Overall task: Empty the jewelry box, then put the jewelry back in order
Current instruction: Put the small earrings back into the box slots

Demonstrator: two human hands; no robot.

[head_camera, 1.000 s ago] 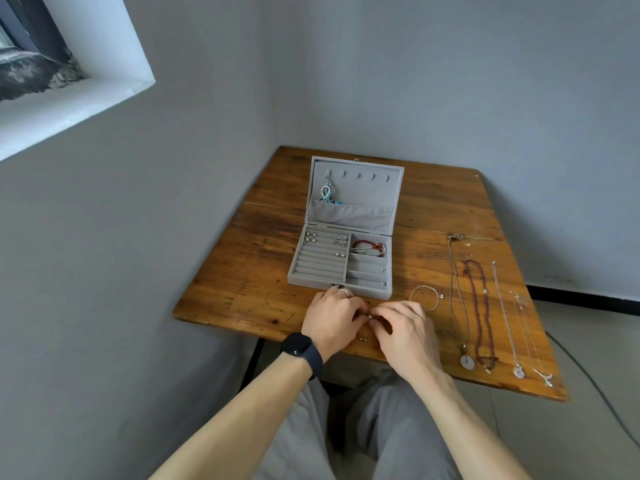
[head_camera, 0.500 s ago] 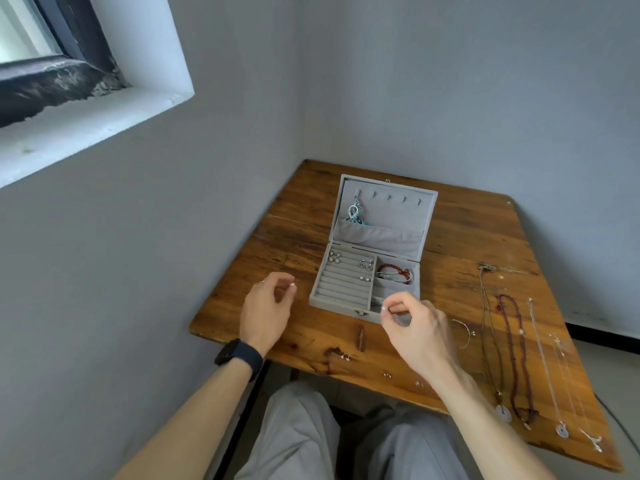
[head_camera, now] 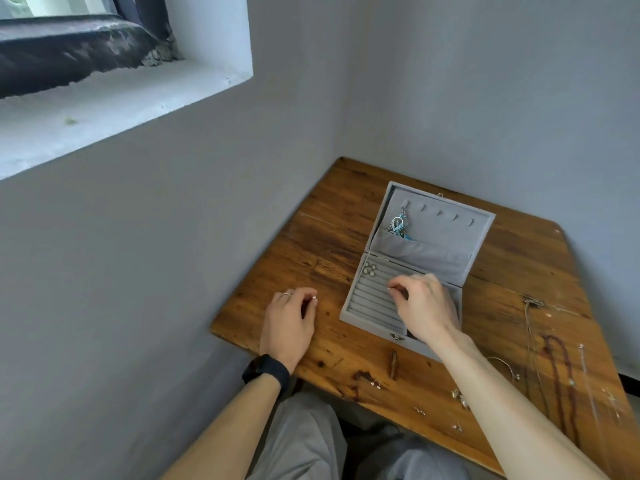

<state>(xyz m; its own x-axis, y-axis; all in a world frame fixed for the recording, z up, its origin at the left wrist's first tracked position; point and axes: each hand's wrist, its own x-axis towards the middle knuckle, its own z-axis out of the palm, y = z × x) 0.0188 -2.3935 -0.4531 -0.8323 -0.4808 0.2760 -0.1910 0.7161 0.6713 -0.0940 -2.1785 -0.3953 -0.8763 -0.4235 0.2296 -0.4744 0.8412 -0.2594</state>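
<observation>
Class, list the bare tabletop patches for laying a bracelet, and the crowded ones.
Free: the far-left corner of the table, left of the jewelry box; the far-right patch beyond the necklaces. Crowded: the right side, and the near edge with earrings.

Both my hands are out in front, each pinching something tiny.
My left hand (head_camera: 289,320) lies knuckles-up at 9 o'clock of my right hand (head_camera: 422,306), thumb and forefinger nipping a small bright piece (head_camera: 314,297); the right reaches further toward 12, fingertips pointing to 9 o'clock, pinching a tiny stud (head_camera: 389,289). Both forearms are bare.
</observation>
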